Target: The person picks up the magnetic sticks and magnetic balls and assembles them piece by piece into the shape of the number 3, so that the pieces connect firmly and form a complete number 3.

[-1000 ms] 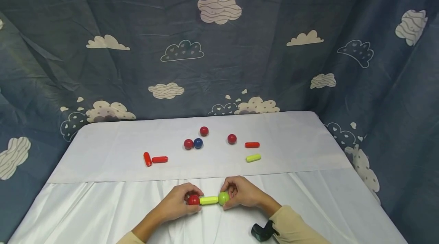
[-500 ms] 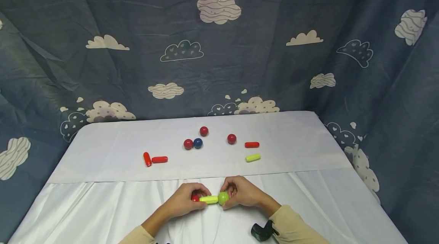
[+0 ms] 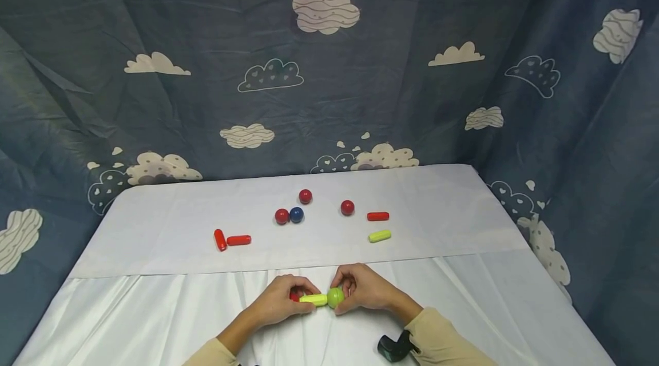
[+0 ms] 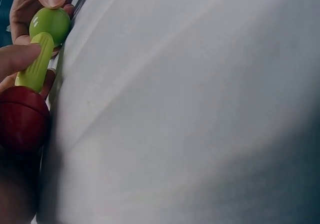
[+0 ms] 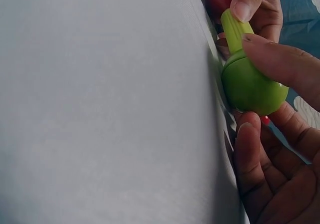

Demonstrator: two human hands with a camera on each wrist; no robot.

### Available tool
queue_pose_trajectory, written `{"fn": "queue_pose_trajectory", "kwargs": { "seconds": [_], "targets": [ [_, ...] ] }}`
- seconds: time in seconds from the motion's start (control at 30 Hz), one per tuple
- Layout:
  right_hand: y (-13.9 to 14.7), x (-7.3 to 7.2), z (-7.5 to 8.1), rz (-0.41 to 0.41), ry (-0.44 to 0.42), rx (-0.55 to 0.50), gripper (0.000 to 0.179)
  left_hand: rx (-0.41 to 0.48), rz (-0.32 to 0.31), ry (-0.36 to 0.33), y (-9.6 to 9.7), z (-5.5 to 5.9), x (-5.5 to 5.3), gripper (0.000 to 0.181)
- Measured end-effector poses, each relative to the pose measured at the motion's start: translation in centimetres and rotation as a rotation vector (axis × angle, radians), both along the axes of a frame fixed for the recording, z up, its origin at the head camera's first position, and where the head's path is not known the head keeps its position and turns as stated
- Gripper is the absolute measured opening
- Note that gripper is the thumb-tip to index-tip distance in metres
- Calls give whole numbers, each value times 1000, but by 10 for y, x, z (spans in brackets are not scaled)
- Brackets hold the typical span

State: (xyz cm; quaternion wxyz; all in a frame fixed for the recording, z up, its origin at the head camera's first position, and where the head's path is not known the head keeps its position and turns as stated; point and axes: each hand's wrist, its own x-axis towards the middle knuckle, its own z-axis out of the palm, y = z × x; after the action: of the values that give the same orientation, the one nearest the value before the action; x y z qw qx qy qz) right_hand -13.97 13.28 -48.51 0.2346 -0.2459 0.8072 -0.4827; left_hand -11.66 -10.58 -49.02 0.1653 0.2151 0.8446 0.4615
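Observation:
In front of me a red ball, a yellow-green ridged rod and a green ball form one row, end to end. My left hand pinches the rod between thumb and fingers, and its palm side covers most of the red ball in the head view. From the other end, my right hand holds the green ball, thumb on the near side and fingers on the far side. The right wrist view shows that thumb's tip where the green ball meets the rod.
Farther back on the white-covered table lie red balls, a blue ball and red rods. Another yellow-green rod lies to the right. A black curved piece sits at my right cuff. A cloud-print curtain hangs behind.
My left hand has slid right, from gripping the red ball to pinching the yellow-green rod. My right hand has kept its hold on the green ball.

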Motion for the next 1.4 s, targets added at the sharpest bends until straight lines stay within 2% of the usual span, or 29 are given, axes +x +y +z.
{"fn": "queue_pose_trajectory", "kwargs": {
  "seconds": [0.4,0.53,0.6,0.7,0.9,1.13,1.23,1.4],
  "targets": [
    [0,-1,6,8,-17,21,36,23,2,-23,-1,1,0,19],
    [10,-6,9,34,-31,8,37,21,-2,-16,0,1,-1,19],
    [18,-10,11,23,-25,3,39,20,-3,-20,0,1,-1,19],
    [33,-18,14,-47,30,18,40,14,2,-32,0,1,-2,19],
    [57,-35,17,-253,186,113,37,28,1,-31,-3,1,0,20],
    [72,-55,20,-427,289,213,36,30,4,-43,-6,2,-1,20],
    [76,-63,19,-460,292,266,36,29,0,-47,-4,2,-1,20],
    [77,-73,15,-449,268,341,36,42,2,-47,-1,1,0,20]
  ]
}}
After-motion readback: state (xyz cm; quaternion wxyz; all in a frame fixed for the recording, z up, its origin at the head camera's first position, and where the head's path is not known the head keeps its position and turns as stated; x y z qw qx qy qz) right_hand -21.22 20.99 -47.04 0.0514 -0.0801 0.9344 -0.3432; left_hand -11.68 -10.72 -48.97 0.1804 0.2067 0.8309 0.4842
